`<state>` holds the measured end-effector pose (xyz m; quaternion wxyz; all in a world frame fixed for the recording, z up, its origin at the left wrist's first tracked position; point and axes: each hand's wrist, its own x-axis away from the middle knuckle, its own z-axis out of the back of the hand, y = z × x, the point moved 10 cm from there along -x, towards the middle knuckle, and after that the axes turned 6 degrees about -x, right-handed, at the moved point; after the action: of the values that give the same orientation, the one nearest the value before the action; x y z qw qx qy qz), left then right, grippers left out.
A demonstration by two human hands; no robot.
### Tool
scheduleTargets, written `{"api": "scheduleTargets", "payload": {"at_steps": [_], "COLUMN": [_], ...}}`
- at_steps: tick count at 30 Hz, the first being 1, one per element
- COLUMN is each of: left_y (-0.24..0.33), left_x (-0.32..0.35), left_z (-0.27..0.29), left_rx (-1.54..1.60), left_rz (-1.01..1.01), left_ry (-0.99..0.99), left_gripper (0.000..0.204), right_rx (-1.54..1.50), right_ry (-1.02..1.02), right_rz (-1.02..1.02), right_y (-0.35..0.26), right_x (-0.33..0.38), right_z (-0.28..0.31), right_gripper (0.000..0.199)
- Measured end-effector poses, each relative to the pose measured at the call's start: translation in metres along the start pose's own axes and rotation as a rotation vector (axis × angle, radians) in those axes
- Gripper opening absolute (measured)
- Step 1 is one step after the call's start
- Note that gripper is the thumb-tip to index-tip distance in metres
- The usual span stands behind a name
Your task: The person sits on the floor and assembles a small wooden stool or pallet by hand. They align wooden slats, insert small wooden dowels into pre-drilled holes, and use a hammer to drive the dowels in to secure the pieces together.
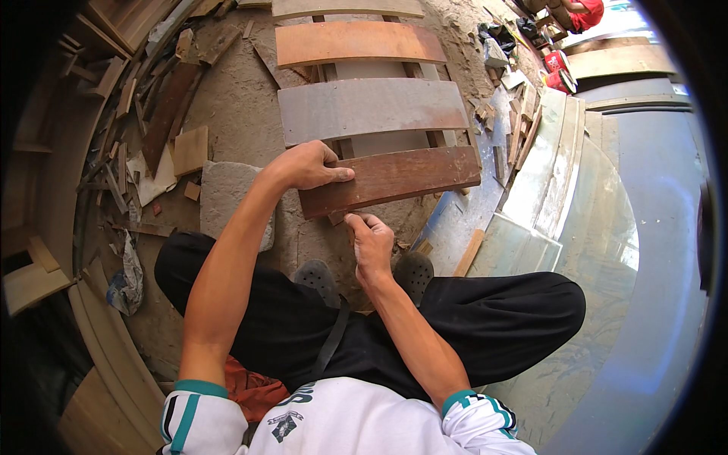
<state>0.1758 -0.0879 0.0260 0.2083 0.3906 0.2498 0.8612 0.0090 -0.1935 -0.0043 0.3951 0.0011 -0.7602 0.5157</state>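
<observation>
A slatted wooden frame lies ahead of me, with several wide boards set across its rails. The nearest is a dark reddish-brown board (402,178), slightly tilted. My left hand (307,165) grips its left end, thumb pressed on top and the other fingers hidden. Just below the board's near edge, my right hand (371,244) is closed in a pinch by a small bit of wood; what its fingers hold, if anything, is hidden. Beyond come a greyish board (371,106) and an orange-brown board (360,43).
A stone slab (236,199) lies by my left knee. Wood scraps (163,114) are heaped at the left. Glass sheets (591,220) lie at the right, below two red containers (560,70). Another person in red (584,14) is at the far right.
</observation>
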Motion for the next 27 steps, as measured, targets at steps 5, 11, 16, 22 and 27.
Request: {"api": "scheduleTargets", "payload": {"at_steps": [5, 11, 16, 22, 27], "left_y": [0.0013, -0.0005, 0.0009, -0.0016, -0.0029], "left_x": [0.002, 0.0012, 0.0023, 0.0008, 0.003], "left_z": [0.002, 0.0028, 0.005, 0.0039, 0.0043], "left_rx": [-0.007, -0.008, -0.016, 0.0, 0.022], "left_rz": [0.012, 0.007, 0.006, -0.003, 0.016], "left_ry": [0.004, 0.035, 0.061, 0.084, 0.095], "left_gripper": [0.055, 0.055, 0.057, 0.057, 0.058], "right_rx": [-0.01, 0.031, 0.025, 0.024, 0.04], "right_ry": [0.002, 0.007, -0.001, -0.008, 0.0], "right_rz": [-0.003, -0.008, -0.009, -0.004, 0.014], "right_y": [-0.0007, -0.0037, 0.0002, 0.0021, 0.0019], "right_x": [-0.0009, -0.0004, -0.0046, -0.0057, -0.0063], "right_z": [-0.0019, -0.0021, -0.0021, -0.0023, -0.0018], "right_gripper": [0.021, 0.023, 0.021, 0.023, 0.023]}}
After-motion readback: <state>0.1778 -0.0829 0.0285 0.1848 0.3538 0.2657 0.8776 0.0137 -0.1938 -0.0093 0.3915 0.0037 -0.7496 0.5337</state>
